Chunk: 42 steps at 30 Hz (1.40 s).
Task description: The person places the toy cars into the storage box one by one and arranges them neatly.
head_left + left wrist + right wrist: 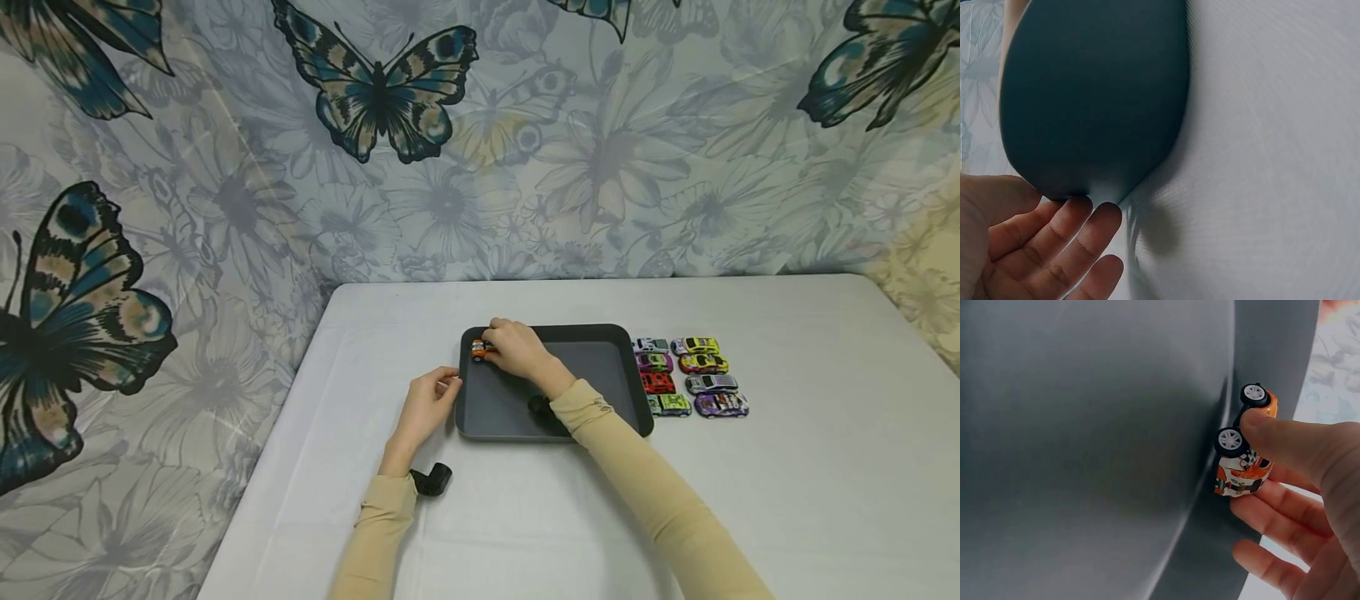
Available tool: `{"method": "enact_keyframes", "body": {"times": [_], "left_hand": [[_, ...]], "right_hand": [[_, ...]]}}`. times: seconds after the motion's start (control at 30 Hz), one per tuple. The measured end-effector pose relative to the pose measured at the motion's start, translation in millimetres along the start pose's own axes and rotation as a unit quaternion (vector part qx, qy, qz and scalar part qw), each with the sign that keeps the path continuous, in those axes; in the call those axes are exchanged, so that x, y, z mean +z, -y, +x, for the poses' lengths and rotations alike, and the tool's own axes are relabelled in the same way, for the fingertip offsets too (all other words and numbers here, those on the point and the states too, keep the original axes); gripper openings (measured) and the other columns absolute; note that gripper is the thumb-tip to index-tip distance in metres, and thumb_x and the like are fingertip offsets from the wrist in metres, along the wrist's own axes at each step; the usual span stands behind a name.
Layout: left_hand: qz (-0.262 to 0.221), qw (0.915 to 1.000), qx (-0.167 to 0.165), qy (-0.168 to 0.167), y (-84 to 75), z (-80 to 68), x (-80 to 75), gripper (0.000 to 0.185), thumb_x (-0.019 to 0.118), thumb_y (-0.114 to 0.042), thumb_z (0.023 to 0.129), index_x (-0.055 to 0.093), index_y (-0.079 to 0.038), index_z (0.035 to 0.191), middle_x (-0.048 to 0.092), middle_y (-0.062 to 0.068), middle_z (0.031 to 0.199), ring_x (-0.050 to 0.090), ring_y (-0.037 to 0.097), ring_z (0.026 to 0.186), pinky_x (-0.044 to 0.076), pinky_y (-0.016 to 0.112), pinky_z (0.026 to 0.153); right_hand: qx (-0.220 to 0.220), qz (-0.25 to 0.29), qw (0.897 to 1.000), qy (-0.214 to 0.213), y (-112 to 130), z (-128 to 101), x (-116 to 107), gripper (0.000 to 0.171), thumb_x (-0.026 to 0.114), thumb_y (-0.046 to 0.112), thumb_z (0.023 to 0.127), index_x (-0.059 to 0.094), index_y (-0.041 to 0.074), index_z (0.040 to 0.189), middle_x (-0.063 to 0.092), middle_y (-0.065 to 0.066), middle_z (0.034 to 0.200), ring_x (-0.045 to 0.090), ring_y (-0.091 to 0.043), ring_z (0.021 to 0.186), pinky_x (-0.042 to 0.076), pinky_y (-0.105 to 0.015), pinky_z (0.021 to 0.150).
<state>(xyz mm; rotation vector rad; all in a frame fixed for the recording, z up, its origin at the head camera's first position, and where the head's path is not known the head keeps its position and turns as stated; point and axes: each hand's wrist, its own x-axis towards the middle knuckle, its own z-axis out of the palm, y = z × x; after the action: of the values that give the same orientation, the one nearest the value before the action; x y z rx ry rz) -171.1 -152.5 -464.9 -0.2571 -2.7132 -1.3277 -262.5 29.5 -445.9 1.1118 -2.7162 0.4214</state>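
My right hand (517, 348) pinches an orange-and-white toy car (1244, 465) between thumb and fingers, inside the far left corner of a dark grey tray (495, 408). The right wrist view shows the car's white-rimmed wheels close to the tray's side wall, with the thumb across its side. At the tray's left edge, my left hand (426, 408) holds the rim with thumb and fingertips. From the left wrist view, the outer wall of the tray (1097, 106) fills the upper part, fingertips against its lower edge.
Right of the tray, several toy cars stand in two columns, among them a red car (658, 382), a purple car (722, 405) and a yellow car (695, 345). A white cloth (825, 467) covers the table. Butterfly-patterned fabric (600, 167) hangs behind and at the left.
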Motion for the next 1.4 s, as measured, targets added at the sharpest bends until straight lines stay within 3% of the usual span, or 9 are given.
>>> {"method": "enact_keyframes", "body": {"times": [1.4], "left_hand": [[-0.002, 1.0000, -0.003, 0.009, 1.0, -0.5, -1.0, 0.024, 0.058, -0.015, 0.093, 0.064, 0.000, 0.111, 0.065, 0.008, 0.089, 0.060, 0.012, 0.069, 0.050, 0.025, 0.059]], "right_hand": [[0.007, -0.053, 0.998, -0.022, 6.8, -0.1, 8.0, 0.022, 0.073, 0.016, 0.081, 0.067, 0.004, 0.098, 0.059, -0.008, 0.087, 0.058, -0.022, 0.079, 0.048, -0.037, 0.068]]}}
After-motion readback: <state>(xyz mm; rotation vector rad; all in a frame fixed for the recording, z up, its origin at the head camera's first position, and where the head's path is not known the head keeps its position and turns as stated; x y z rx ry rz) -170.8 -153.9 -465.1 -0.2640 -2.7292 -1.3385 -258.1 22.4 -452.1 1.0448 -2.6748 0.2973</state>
